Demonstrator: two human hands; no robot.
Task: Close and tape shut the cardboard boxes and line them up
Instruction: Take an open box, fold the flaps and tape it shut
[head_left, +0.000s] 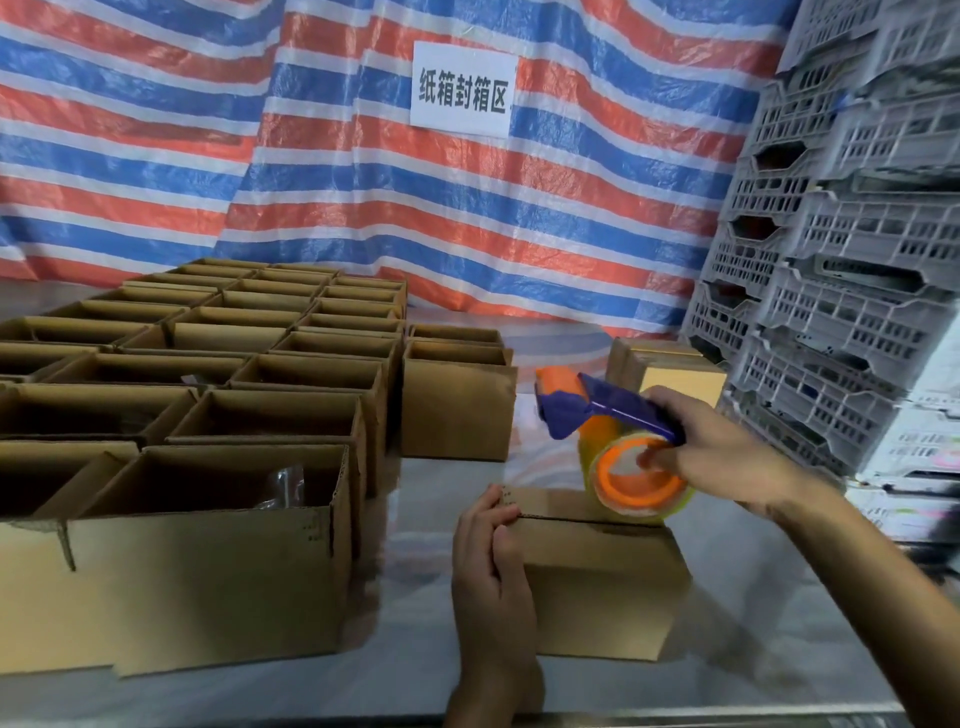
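Because its top flaps must stay flat and together while tape goes over the seam, the small brown cardboard box (597, 587) lies closed on the shiny metal worktop (753, 654) directly before the person. The left hand (491, 566) clamps the left end of the box. Its fingers are curled over the top edge there and press the flaps down, and the forearm comes in from the near side of the box.

The right hand (727, 457) is wrapped around the handle of the blue and orange tape dispenser (608, 415), and its forearm reaches in from the right of the box. The dispenser is tilted: its roll of clear tape (641, 483) is low at the right end of the box top, and its orange roller is raised toward the back. This seems the position for starting a strip at that end and drawing it along the seam toward the left hand. Whether the tape already sticks to the cardboard cannot be told.

Left of the box stand many open brown cardboard boxes (218, 577) in tight rows, probably waiting for the same treatment. Behind the box and to its right, closed cardboard boxes (675, 376) stand next to stacked grey plastic crates (831, 312), likely the finished line.
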